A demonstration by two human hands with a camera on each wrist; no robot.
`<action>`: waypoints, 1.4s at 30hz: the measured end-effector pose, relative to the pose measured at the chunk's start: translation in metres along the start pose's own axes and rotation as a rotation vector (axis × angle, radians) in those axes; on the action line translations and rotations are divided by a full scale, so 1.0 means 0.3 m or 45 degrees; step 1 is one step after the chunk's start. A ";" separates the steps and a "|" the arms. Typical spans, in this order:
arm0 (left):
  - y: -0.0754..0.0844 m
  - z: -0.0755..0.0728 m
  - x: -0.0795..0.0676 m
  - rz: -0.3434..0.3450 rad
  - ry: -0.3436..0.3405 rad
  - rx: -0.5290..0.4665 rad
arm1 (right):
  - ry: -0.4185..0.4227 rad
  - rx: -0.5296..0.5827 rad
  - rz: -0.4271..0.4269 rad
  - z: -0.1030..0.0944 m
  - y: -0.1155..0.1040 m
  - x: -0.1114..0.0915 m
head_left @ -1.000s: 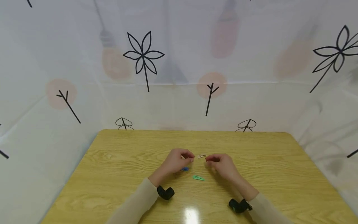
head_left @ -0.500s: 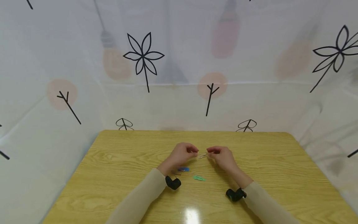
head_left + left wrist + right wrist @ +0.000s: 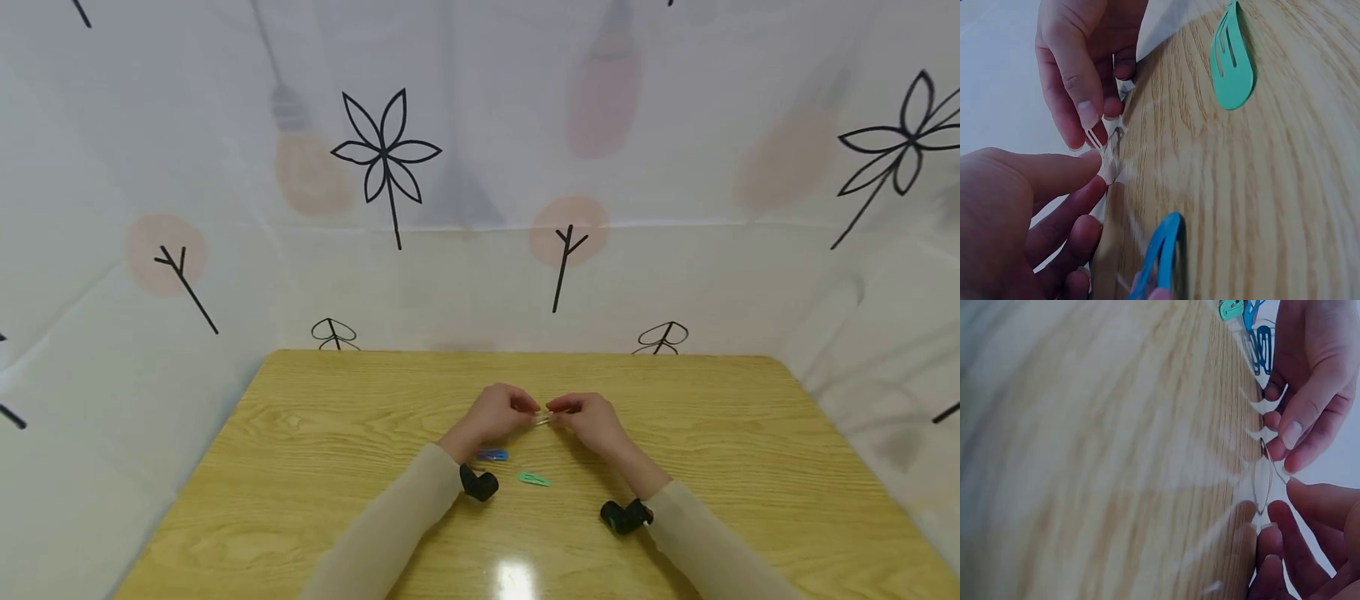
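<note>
A pale snap hair clip (image 3: 1108,164) is between my two hands, close over the table near its middle. My left hand (image 3: 498,414) pinches one end of the clip between thumb and fingertips, the thumb (image 3: 1085,164) lying along it. From the other side, the thumb and fingers of my right hand (image 3: 592,421) pinch the opposite end. Seen from the right wrist, the clip's thin strips (image 3: 1266,481) stand spread apart. Nearer to me lie a blue hair clip (image 3: 493,455), beside the left wrist, and a green hair clip (image 3: 534,479).
Beside the blue clip, a dark clip shape (image 3: 1264,349) shows in the right wrist view, and a pink bit (image 3: 1159,294) in the left wrist view. The wood-grain table (image 3: 750,467) is backed by a white patterned cloth (image 3: 480,283).
Both hands have moved inward and slightly away from me, coming together on the pale hair clip, which lay between them before. The blue and green clips stay put.
</note>
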State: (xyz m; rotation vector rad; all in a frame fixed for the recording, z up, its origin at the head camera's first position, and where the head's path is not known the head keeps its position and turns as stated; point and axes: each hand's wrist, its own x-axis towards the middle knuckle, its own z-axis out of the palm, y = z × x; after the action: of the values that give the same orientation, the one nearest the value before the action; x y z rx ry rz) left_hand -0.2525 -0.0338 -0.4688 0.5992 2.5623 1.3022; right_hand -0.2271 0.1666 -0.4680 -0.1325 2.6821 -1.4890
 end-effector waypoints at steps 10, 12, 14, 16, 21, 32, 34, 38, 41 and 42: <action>0.019 0.005 -0.006 -0.038 -0.023 0.072 | 0.028 -0.069 -0.020 0.007 0.009 0.007; 0.021 0.007 -0.006 -0.045 -0.020 0.077 | 0.041 -0.062 -0.019 0.007 0.008 0.007; 0.022 0.010 -0.007 -0.051 -0.020 0.081 | 0.054 -0.054 -0.013 0.006 0.007 0.006; 0.023 0.012 -0.007 -0.054 -0.017 0.084 | 0.064 -0.040 -0.002 0.005 0.006 0.004; 0.020 0.012 -0.010 -0.045 -0.003 0.076 | 0.061 -0.019 0.003 0.003 -0.001 -0.001; 0.020 0.011 -0.017 -0.026 0.010 0.102 | 0.048 -0.024 -0.019 0.008 -0.009 -0.004; 0.020 0.014 -0.017 -0.024 0.002 0.110 | 0.042 -0.027 -0.021 0.010 -0.007 -0.003; 0.022 0.012 -0.018 -0.028 -0.008 0.108 | 0.029 -0.004 -0.040 0.013 -0.001 -0.001; 0.022 0.010 -0.019 -0.038 -0.016 0.106 | 0.008 0.003 -0.057 0.014 0.001 0.000; 0.022 0.009 -0.019 -0.038 -0.018 0.104 | -0.004 -0.002 -0.061 0.015 -0.001 0.000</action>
State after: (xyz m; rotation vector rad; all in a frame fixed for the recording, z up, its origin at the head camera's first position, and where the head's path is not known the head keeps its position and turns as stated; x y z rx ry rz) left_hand -0.2446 -0.0309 -0.4652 0.5808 2.6132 1.1852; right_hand -0.2265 0.1628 -0.4701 -0.2000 2.6966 -1.4978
